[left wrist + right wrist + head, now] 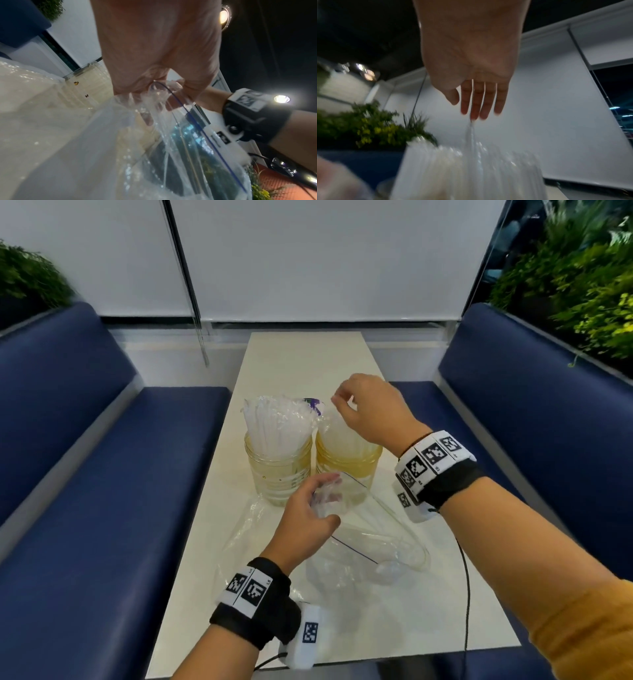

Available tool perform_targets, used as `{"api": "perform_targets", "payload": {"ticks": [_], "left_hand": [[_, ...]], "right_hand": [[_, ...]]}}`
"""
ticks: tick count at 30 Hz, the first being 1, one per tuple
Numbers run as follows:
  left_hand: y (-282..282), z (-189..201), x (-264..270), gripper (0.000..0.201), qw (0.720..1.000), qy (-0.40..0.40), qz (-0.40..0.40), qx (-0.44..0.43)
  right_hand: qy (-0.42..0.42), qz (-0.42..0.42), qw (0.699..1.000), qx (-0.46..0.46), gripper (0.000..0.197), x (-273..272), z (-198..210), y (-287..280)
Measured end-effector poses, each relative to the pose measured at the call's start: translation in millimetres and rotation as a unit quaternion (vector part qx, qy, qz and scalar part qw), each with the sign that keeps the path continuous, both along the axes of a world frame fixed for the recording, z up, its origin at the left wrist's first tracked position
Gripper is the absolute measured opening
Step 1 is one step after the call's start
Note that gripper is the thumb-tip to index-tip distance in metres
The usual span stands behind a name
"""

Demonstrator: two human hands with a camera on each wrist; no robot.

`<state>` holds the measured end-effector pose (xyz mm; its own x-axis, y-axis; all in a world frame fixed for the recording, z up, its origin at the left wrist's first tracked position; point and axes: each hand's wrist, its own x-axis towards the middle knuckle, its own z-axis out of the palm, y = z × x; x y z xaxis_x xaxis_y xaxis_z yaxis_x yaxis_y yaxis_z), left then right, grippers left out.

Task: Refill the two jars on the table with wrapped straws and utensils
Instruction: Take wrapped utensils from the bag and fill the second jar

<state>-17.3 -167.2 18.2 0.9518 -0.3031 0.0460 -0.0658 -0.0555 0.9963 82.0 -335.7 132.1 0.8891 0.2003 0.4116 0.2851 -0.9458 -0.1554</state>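
Observation:
Two glass jars stand side by side mid-table. The left jar [278, 474] is packed with white wrapped straws [270, 422]. The right jar [356, 465] holds clear-wrapped utensils [337, 433]. My right hand [339, 402] hovers just above the right jar. Its fingers [476, 102] hang straight down, and the tip of one wrapped piece [471, 129] touches them. My left hand [322, 491] is in front of the jars and grips the crumpled mouth of a clear zip bag [373, 542] with a blue seal line. In the left wrist view, its fingers [187, 92] curl round the zip bag [180, 135].
A second clear plastic bag [246, 529] lies flat on the white table [301, 361], left of my left wrist. Blue booth seats [102, 474] flank both long sides. A black cable [466, 583] trails over the table's near right. Plants [582, 285] sit behind the seat backs.

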Motion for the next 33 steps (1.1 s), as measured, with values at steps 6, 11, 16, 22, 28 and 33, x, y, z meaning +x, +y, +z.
{"api": "perform_targets", "payload": {"ticks": [6,11,16,22,28,33], "left_hand": [[-2.0,-1.9,3.7,0.073,1.000,-0.013,-0.016,-0.002],[-7.7,-4.9,3.1,0.080,1.000,-0.023,-0.016,0.003],[-10.3,-5.7,-3.4,0.081,0.999,-0.027,-0.021,-0.002],[-9.5,-10.4,-3.7,0.083,0.999,-0.031,-0.031,0.000],[-7.2,-14.5,0.9,0.084,0.997,-0.047,-0.040,0.047],[-13.6,-13.1,-1.8,0.088,0.986,-0.098,-0.043,0.130]], "right_hand": [[0.411,0.042,0.911,-0.014,0.025,-88.2,-16.4,5.0],[0.376,-0.077,0.915,-0.123,0.046,-107.9,-69.2,5.0],[0.425,-0.118,0.883,-0.158,0.053,-114.0,-99.0,-5.3],[0.425,-0.106,0.893,-0.105,0.045,-114.4,-110.4,-16.0],[0.391,-0.117,0.911,-0.065,0.047,-115.6,-86.1,-17.8],[0.326,-0.114,0.937,-0.042,0.047,-116.4,-46.7,-2.0]]}}
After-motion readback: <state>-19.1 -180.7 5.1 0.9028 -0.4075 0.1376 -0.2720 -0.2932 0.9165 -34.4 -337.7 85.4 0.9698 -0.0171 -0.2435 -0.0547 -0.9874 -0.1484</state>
